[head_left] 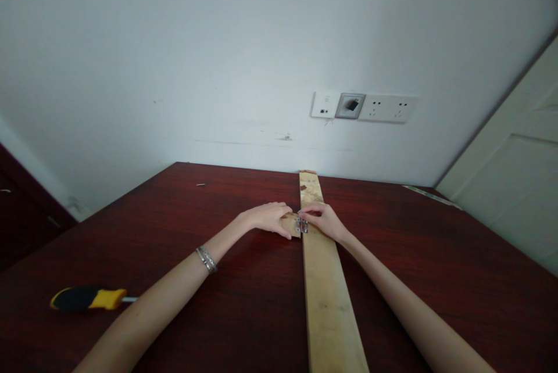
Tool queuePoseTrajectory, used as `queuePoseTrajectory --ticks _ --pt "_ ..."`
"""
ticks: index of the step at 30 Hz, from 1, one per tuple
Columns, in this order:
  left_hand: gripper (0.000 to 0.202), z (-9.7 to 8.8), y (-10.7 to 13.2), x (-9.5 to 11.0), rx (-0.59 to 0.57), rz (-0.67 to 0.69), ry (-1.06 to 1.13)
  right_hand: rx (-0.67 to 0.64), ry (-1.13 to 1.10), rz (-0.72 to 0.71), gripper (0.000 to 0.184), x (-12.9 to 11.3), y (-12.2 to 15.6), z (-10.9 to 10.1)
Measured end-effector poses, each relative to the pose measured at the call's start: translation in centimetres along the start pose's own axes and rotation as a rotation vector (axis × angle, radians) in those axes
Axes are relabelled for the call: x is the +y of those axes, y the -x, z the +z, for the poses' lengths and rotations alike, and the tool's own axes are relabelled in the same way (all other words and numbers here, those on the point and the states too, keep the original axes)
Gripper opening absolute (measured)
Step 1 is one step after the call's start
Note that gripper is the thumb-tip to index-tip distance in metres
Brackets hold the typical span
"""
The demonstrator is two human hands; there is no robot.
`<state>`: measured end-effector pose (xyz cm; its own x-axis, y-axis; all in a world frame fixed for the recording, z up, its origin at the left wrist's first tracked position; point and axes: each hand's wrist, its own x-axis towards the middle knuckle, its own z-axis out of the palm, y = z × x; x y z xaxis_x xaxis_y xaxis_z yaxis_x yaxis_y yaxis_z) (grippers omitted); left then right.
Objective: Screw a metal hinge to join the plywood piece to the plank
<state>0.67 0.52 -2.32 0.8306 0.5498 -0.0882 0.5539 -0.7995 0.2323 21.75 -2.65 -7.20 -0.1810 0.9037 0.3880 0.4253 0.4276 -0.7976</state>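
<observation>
A long pale wooden plank (326,291) lies on the dark red table (436,280), running away from me toward the wall. A small wooden block (290,225) sits against its left side. A small metal hinge (301,225) bridges the block and the plank. My left hand (267,217) lies over the block with fingers curled on it. My right hand (323,220) rests on the plank, its fingertips pinched at the hinge. A silver bracelet (206,259) is on my left wrist.
A screwdriver with a yellow and black handle (87,298) lies at the left near my forearm. A small screw (200,185) lies far left near the wall. Wall sockets (364,107) are above the table. A white door (514,181) stands at right.
</observation>
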Motion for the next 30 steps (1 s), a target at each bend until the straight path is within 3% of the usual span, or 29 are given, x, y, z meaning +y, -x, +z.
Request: queuePoseTrajectory --ticks 30 --pt "0.066 0.14 0.02 -0.22 0.022 0.022 0.014 -0.077 0.105 -0.052 0.012 -0.11 0.08 -0.24"
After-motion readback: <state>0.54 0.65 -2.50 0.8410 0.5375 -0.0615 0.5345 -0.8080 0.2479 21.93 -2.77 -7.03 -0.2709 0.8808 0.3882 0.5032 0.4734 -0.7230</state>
